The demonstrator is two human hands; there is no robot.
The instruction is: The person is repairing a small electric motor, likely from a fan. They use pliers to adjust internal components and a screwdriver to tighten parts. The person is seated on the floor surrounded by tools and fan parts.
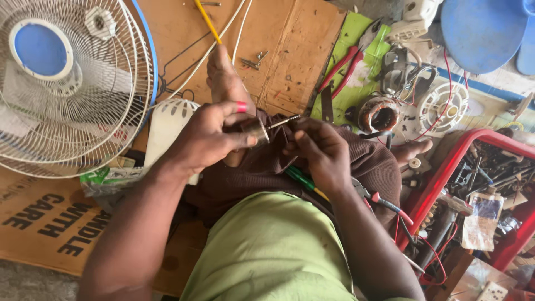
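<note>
My left hand (209, 136) grips a small metal rotor (256, 131) with a thin steel shaft (283, 121) that points right. Fingertips of my right hand (317, 147) pinch at the shaft's end, just below it. Both hands work over my lap, above brown trousers (368, 161). A green-handled screwdriver (301, 179) and red-handled pliers (384, 203) lie on my lap under my right wrist. A wound copper motor stator (379, 116) sits on the floor to the right of my hands.
A white fan grille with a blue hub (67, 83) lies at left on cardboard (290, 39). A white fan housing (167, 125) is beside my left hand. Red cutters (341, 66) rest on a green sheet. A red crate (446, 167) of parts stands at right.
</note>
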